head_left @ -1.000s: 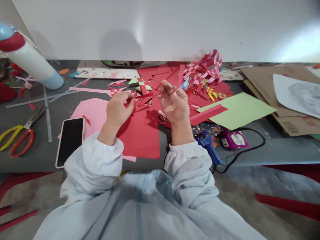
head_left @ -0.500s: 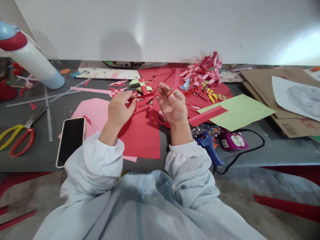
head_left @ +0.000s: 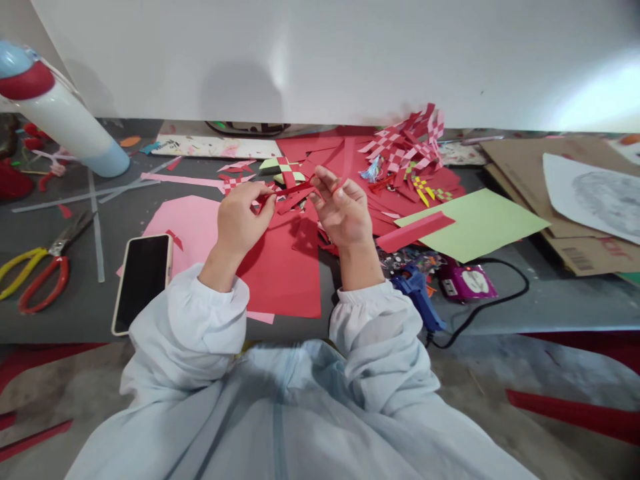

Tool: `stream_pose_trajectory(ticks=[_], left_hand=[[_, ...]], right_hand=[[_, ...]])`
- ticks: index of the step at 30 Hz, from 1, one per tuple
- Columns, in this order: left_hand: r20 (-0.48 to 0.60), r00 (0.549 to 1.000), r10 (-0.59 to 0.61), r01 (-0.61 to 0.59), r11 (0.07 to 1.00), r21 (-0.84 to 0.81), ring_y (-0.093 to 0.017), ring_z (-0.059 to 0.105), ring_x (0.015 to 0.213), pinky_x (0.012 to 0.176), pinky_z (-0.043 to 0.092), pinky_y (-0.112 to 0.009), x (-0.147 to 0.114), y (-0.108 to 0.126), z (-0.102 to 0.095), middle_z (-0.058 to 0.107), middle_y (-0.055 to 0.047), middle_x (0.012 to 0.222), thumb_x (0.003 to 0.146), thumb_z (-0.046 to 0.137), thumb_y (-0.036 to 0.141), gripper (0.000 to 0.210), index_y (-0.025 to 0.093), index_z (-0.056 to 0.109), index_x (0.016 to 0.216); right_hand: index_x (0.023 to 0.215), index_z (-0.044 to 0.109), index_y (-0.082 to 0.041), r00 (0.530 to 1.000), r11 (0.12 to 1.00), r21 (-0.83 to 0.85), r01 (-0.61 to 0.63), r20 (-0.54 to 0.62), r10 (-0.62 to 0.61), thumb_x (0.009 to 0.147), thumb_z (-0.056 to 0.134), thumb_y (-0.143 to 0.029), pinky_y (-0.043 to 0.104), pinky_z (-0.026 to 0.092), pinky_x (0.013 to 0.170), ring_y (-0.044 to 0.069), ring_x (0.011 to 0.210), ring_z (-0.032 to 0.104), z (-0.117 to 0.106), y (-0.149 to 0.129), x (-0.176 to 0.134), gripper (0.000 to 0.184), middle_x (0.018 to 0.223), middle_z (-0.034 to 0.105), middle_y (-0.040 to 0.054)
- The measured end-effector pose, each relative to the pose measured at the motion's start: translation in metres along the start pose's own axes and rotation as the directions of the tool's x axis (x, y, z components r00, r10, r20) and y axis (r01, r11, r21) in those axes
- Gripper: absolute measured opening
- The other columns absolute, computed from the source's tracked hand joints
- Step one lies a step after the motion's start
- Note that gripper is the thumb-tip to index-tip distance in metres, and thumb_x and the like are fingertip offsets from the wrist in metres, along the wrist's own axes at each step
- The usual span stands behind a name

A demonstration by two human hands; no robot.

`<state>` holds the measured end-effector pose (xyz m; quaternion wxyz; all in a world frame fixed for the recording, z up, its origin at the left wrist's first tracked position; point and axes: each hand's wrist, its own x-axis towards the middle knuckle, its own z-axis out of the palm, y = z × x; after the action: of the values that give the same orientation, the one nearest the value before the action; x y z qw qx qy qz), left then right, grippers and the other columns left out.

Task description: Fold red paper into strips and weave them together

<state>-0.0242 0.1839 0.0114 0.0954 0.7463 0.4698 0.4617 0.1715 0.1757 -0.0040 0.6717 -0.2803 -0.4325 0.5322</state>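
A narrow red paper strip [head_left: 294,189] stretches between my two hands, above the heaped paper. My left hand [head_left: 243,217] is closed, pinching one end between thumb and fingers. The other end reaches the fingertips of my right hand [head_left: 344,208], which is turned palm up with its fingers curled round the strip. Under the hands lie a red paper sheet [head_left: 285,280] and a pink paper sheet [head_left: 193,217]. Woven pieces in green and red [head_left: 286,170] sit just beyond the strip.
To the left are scissors [head_left: 55,257], a phone [head_left: 143,283] and a tall bottle [head_left: 70,113]. On the right lie a green sheet [head_left: 493,223], a blue glue gun [head_left: 417,297], a purple box [head_left: 470,282] with a black cord, and cardboard [head_left: 520,160]. Checkered woven paper [head_left: 405,140] is piled behind.
My hands have drawn very slightly closer together, with the red paper strip still between them. The things on the table look the same.
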Motion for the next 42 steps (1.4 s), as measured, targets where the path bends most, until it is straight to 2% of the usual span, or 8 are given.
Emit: stream_pose_trajectory(ticks=[5, 14, 21, 24, 28, 30, 36, 42], left_hand=[[-0.027, 1.0, -0.002, 0.001, 1.0, -0.028, -0.015, 0.066, 0.074, 0.067, 0.053, -0.029, 0.0, 0.001, 0.001, 0.076, -0.002, 0.088, 0.085, 0.061, 0.022, 0.007, 0.022, 0.068, 0.083], [-0.047, 0.997, -0.061, 0.058, 0.996, -0.074, -0.014, 0.067, 0.073, 0.067, 0.053, -0.025, 0.001, 0.004, -0.001, 0.075, -0.003, 0.087, 0.086, 0.062, 0.026, 0.009, 0.02, 0.068, 0.081], [-0.036, 0.998, -0.043, 0.04, 0.996, -0.077, -0.014, 0.067, 0.075, 0.069, 0.054, -0.026, 0.0, 0.003, -0.001, 0.075, -0.003, 0.088, 0.086, 0.061, 0.026, 0.009, 0.022, 0.068, 0.082], [-0.048, 0.998, -0.048, 0.043, 0.995, -0.09, -0.014, 0.066, 0.074, 0.068, 0.054, -0.025, 0.001, 0.001, -0.001, 0.075, -0.003, 0.088, 0.086, 0.062, 0.027, 0.009, 0.022, 0.068, 0.081], [-0.055, 0.996, -0.075, 0.07, 0.994, -0.084, -0.013, 0.066, 0.073, 0.068, 0.054, -0.025, 0.001, 0.0, -0.001, 0.075, -0.003, 0.087, 0.085, 0.064, 0.028, 0.009, 0.022, 0.069, 0.081], [-0.051, 0.994, -0.092, 0.087, 0.992, -0.09, -0.013, 0.066, 0.074, 0.069, 0.054, -0.025, 0.002, 0.0, -0.001, 0.076, -0.003, 0.087, 0.086, 0.063, 0.029, 0.01, 0.022, 0.069, 0.081], [-0.064, 0.981, -0.185, 0.171, 0.968, -0.182, -0.015, 0.068, 0.076, 0.064, 0.054, -0.025, 0.003, -0.002, 0.0, 0.077, -0.004, 0.09, 0.083, 0.066, 0.035, 0.013, 0.022, 0.069, 0.082], [-0.029, 0.969, -0.246, 0.236, 0.951, -0.198, -0.014, 0.069, 0.077, 0.065, 0.054, -0.025, 0.005, -0.009, 0.001, 0.075, -0.003, 0.089, 0.082, 0.066, 0.036, 0.015, 0.021, 0.069, 0.083]], right_hand=[[0.071, 0.066, -0.028, 1.0, 0.998, 0.06, -0.019, 0.009, 0.018, 0.064, 0.09, -0.041, 0.026, 0.055, 0.085, 0.013, 0.1, 0.07, 0.004, 0.001, -0.001, 0.028, 0.107, 0.078, -0.0048], [0.072, 0.068, -0.026, 0.996, 0.996, -0.002, -0.089, -0.027, 0.088, 0.06, 0.091, -0.044, 0.026, 0.057, 0.078, 0.014, 0.088, 0.07, 0.009, 0.009, 0.002, 0.031, 0.105, 0.077, -0.0003], [0.073, 0.067, -0.027, 0.984, 0.994, -0.032, -0.101, -0.15, 0.096, 0.06, 0.089, -0.045, 0.022, 0.051, 0.061, 0.008, 0.06, 0.057, -0.001, 0.019, 0.007, 0.031, 0.069, 0.064, -0.0063], [0.075, 0.064, -0.027, 0.985, 0.989, -0.103, -0.108, -0.144, 0.093, 0.063, 0.086, -0.046, 0.025, 0.051, 0.064, 0.009, 0.062, 0.056, -0.007, 0.023, 0.009, 0.031, 0.075, 0.062, -0.0053], [0.069, 0.064, -0.025, 0.985, 0.984, -0.149, -0.096, -0.156, 0.073, 0.057, 0.088, -0.042, 0.027, 0.053, 0.082, 0.013, 0.087, 0.064, -0.007, 0.026, 0.011, 0.032, 0.097, 0.066, 0.0], [0.065, 0.065, -0.024, 0.979, 0.979, -0.16, -0.125, -0.178, 0.096, 0.054, 0.089, -0.038, 0.027, 0.052, 0.088, 0.014, 0.095, 0.065, -0.003, 0.026, 0.011, 0.03, 0.097, 0.067, 0.001], [0.067, 0.072, -0.023, 0.966, 0.959, -0.166, -0.23, -0.157, 0.205, 0.055, 0.088, -0.039, 0.027, 0.051, 0.069, 0.01, 0.065, 0.06, 0.005, 0.019, 0.006, 0.026, 0.07, 0.069, -0.0017], [0.066, 0.073, -0.021, 0.969, 0.937, -0.25, -0.245, -0.102, 0.226, 0.052, 0.089, -0.037, 0.026, 0.05, 0.063, 0.01, 0.061, 0.059, 0.012, 0.013, 0.004, 0.027, 0.066, 0.07, -0.0017]])
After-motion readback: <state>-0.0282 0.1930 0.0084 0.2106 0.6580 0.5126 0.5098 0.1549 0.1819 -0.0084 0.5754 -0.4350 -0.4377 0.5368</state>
